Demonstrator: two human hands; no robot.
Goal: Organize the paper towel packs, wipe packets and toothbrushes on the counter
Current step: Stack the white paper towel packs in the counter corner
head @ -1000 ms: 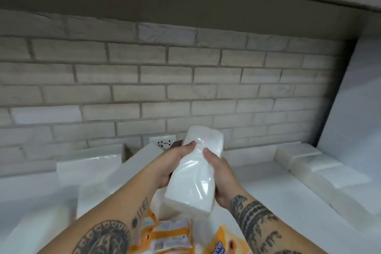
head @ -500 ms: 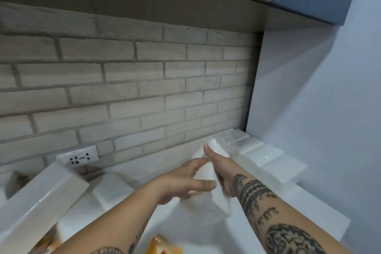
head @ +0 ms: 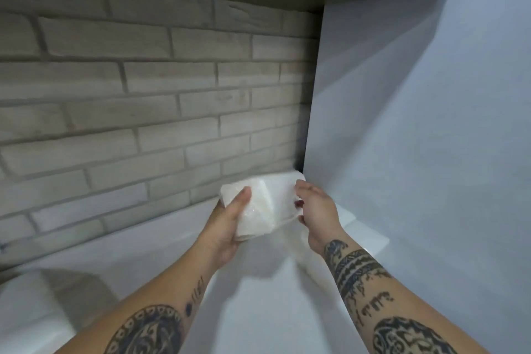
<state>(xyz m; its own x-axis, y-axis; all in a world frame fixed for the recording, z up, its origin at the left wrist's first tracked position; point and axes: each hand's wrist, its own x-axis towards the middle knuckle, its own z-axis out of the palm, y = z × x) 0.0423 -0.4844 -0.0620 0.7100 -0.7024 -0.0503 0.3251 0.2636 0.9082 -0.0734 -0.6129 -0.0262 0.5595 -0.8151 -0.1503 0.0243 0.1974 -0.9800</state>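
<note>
Head: pack [head: 260, 205] gripped between opposing fingers [head: 305, 186].

Single head cam, close-up, looks fwd/down into counter [head: 149, 253] corner.

The white plastic-wrapped paper towel pack [head: 263, 205] sits between the left hand [head: 227, 228] and the right hand [head: 317, 217], above the pale smooth counter [head: 273, 313]. Behind it is the grey brick wall [head: 143, 109], at right the plain bluish wall [head: 416, 152].
</note>
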